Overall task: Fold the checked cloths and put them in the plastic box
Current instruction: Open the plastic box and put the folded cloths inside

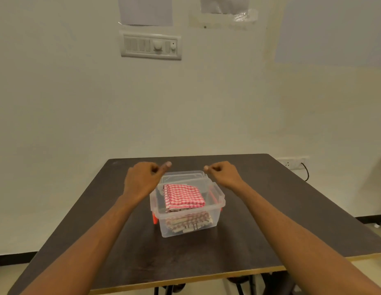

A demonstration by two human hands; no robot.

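Note:
A clear plastic box (217, 213) with red side clips stands in the middle of the dark table (125, 252). A folded red-and-white checked cloth (183, 196) lies on top of a stack of folded cloths inside it. Behind the box lies its clear lid (185, 175). My left hand (142, 177) hovers at the box's far left corner, fingers curled into a loose fist with the thumb sticking out. Level with it at the far right corner, my right hand (223, 172) is curled the same way. Neither hand holds anything.
The table ends at a pale front edge (206, 277) close to me. A wall stands right behind it, with a switch panel (151, 46) high up and a socket with a black cable (305, 169) to the right.

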